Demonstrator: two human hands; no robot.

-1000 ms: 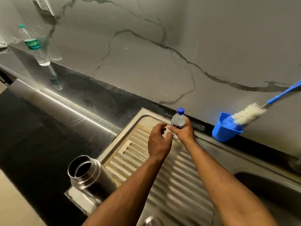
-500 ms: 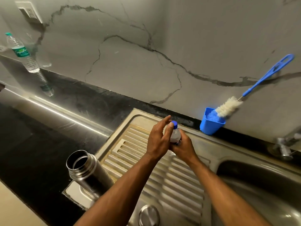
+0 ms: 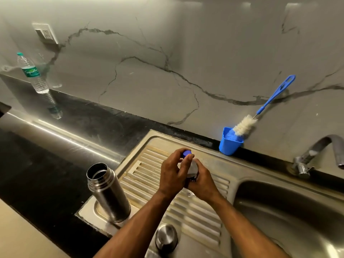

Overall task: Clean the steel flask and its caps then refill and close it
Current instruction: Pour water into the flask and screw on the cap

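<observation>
Head view. The landmark is the ribbed stainless-steel draining board point(image 3: 197, 218) of the sink unit.

The open cylindrical steel flask point(image 3: 108, 192) stands upright on the board's left front corner, mouth uncovered, with no cap on it. A rounded steel flask cap point(image 3: 166, 237) rests on the board's front edge, to the right of the flask and apart from it.

Over the middle of the board, both hands hold a small clear plastic bottle with a blue screw cap point(image 3: 191, 165). The left hand point(image 3: 174, 174) has its fingers and thumb curled round the blue cap at the top, pinching it. The right hand point(image 3: 202, 180) is wrapped round the bottle's body from the right, fingers closed on it. The bottle's lower part is hidden by the hands, so whether it rests on the board cannot be told.

Behind the board's right rear corner, a blue plastic cup point(image 3: 229, 146) sits on the black counter point(image 3: 37, 164) against the marbled wall, holding a bottle brush with white bristles and a long blue handle point(image 3: 260, 112), which leans to the right. Right of the board lie the sink basin point(image 3: 290, 220) and a metal tap point(image 3: 316, 153). Far left of the board, a tall clear water bottle with a green label point(image 3: 32, 73) stands at the wall.
</observation>
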